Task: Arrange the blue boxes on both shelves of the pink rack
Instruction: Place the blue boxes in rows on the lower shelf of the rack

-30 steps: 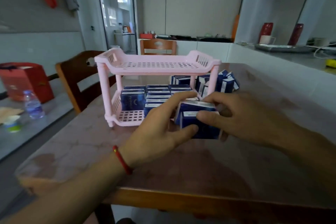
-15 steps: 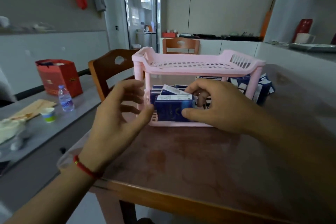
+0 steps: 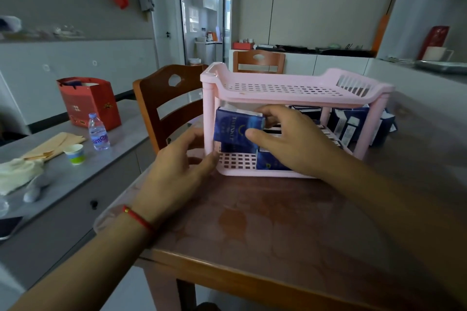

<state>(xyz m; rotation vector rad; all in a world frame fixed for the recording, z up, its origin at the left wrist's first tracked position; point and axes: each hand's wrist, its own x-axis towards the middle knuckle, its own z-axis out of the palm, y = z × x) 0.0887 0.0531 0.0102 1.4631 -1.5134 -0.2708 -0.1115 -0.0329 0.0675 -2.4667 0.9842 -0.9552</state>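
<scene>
So the biggest thing here is the brown wooden counter point(image 3: 265, 230), and sitting on it toward the far side is the pink rack point(image 3: 290, 88), two shelves, top one bare with just its slotted floor showing. Off to the left there's a grey side counter point(image 3: 75, 184) and a wooden chair point(image 3: 161, 98) tucked between the two. Behind the rack's right leg, a pile of blue boxes point(image 3: 353, 124) sits on the counter, not on the rack. On the lower shelf there are more boxes lying flat in a row, mostly hidden by the arm. The right hand point(image 3: 290, 139) reaches into the lower shelf from the front, thumb and fingers pinching one blue box point(image 3: 236, 129) that's tilted up at the left end, resting over another box beneath it. The left hand point(image 3: 177, 171) is at the rack's front left corner, fingers loosely spread, thumb tip touching the lower shelf's rim by the leg, not gripping anything. Smaller stuff on the grey counter: a red gift bag point(image 3: 88, 103), a water bottle point(image 3: 98, 132), a little paper cup point(image 3: 74, 154).
</scene>
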